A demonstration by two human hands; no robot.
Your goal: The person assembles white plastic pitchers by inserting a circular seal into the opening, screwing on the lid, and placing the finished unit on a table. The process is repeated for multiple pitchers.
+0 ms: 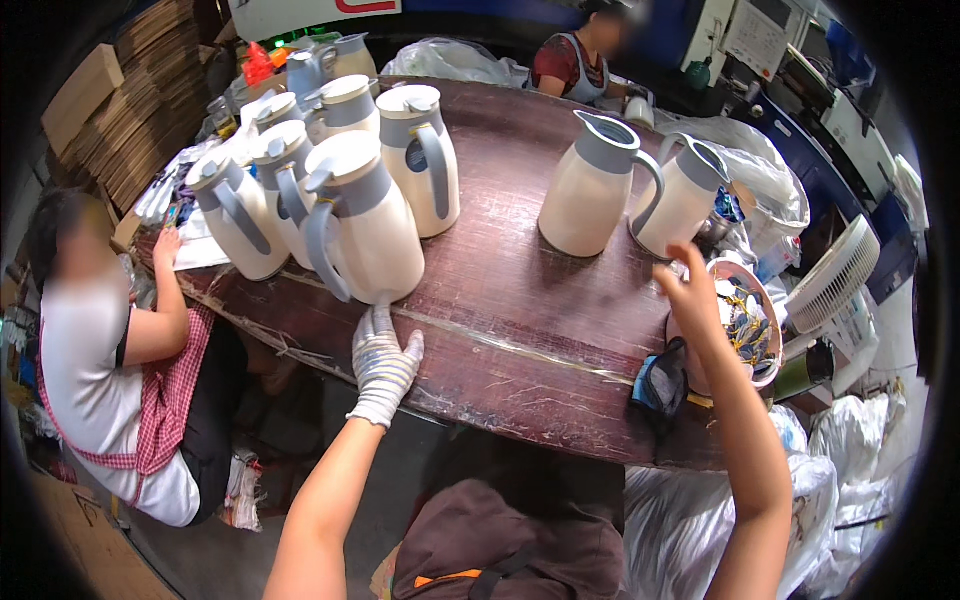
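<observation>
Smooth, tapered cream jug (375, 240), grey-collared, on scuffed red-brown table (500, 270), striped-gloved left hand (386, 368) outstretched, ungripping, at its base, bare right hand (692, 300) loosely curled, empty, near 2 lidless jugs (588, 195)

Smooth plastic jugs (585, 200), glossy scratched tabletop (500, 290), knit cloth glove (385, 372)

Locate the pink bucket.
In the head view, the pink bucket is right of centre, at the right edge of the table, between the right hand and white fan.
</observation>
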